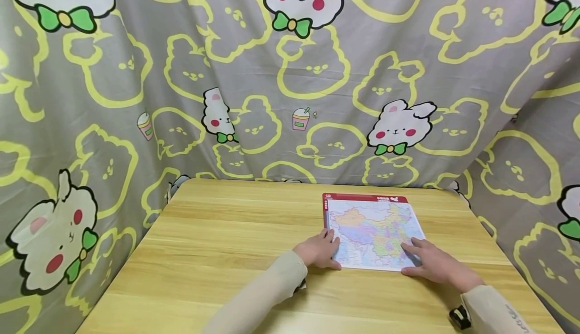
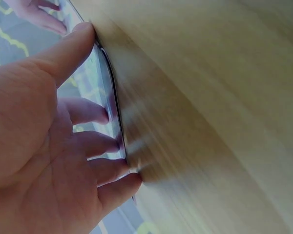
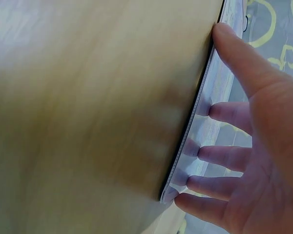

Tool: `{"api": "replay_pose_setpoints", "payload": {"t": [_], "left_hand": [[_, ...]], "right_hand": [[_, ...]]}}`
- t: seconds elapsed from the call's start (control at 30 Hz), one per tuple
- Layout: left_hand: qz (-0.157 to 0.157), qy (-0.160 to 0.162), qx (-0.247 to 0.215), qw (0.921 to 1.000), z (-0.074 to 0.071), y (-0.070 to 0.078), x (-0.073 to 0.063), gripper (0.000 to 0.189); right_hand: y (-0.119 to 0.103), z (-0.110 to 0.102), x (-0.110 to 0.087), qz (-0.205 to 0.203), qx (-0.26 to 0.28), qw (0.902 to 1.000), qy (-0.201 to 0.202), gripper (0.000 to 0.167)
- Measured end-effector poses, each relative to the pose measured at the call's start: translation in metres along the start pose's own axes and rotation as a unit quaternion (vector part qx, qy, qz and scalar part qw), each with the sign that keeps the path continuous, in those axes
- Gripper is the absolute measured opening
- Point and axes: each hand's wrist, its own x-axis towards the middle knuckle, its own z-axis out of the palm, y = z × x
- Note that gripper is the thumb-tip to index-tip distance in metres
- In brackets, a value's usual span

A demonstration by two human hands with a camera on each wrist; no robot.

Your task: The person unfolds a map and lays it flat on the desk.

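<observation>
A flat rectangular map sheet (image 1: 373, 223) with a red border lies on the wooden table, its colored regions facing up. My left hand (image 1: 319, 251) rests at its near left corner, fingertips on the sheet and thumb at the near edge. At the opposite near corner, my right hand (image 1: 437, 263) touches the right side with spread fingers, its thumb at the near edge. In the left wrist view, the fingers (image 2: 90, 144) press along the glossy sheet's side. The right wrist view shows the fingertips (image 3: 198, 152) on the smooth surface, which reflects them.
The light wood table (image 1: 217, 233) extends left of the sheet and in front of it. A grey curtain (image 1: 254, 72) with cartoon rabbits and yellow outlines hangs behind the table and at both sides. Dark straps (image 1: 459, 318) show at the wrists.
</observation>
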Motion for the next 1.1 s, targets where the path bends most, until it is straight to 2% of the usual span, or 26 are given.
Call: {"api": "replay_pose_setpoints", "payload": {"t": [0.53, 0.7, 1.1], "left_hand": [[-0.012, -0.001, -0.025, 0.9996, 0.003, -0.016, -0.018, 0.078], [-0.016, -0.003, -0.023, 0.9996, 0.008, -0.022, -0.020, 0.078], [-0.020, 0.005, -0.032, 0.9993, 0.005, -0.031, -0.036, 0.077]], "right_hand": [[-0.017, 0.004, 0.013, -0.014, -0.005, 0.9999, -0.003, 0.077], [-0.021, 0.007, 0.016, -0.015, 0.000, 0.9999, -0.007, 0.078], [-0.036, 0.005, 0.024, -0.016, -0.001, 0.9998, -0.011, 0.078]]}}
